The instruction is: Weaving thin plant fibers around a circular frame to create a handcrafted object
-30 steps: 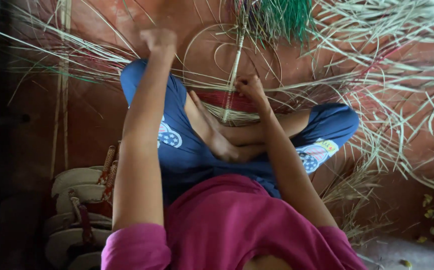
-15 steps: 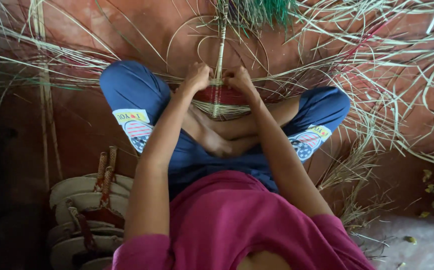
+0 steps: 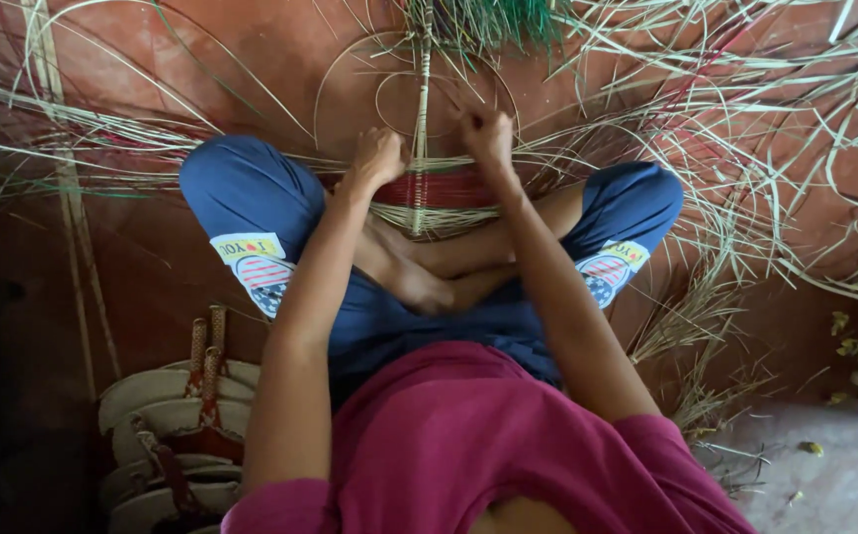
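A partly woven piece (image 3: 429, 193) of pale and red straw strips rests across my crossed legs, with long loose strands fanning out over the reddish floor. My left hand (image 3: 377, 158) is closed on strands at the left side of the woven band. My right hand (image 3: 488, 136) grips strands at its upper right. A thick bundled stem (image 3: 421, 119) runs up from the weave between my hands toward a tuft of green strips (image 3: 488, 20) at the top.
Loose straw strands (image 3: 745, 138) cover the floor to the right and left. A stack of pale woven items with brown straps (image 3: 172, 425) sits by my left thigh. Long flat cane strips (image 3: 68, 198) lie at the left.
My left arm came down from reaching far up-left and closed on the weave. My right hand shifted slightly up along the strands. The view tilted a little.
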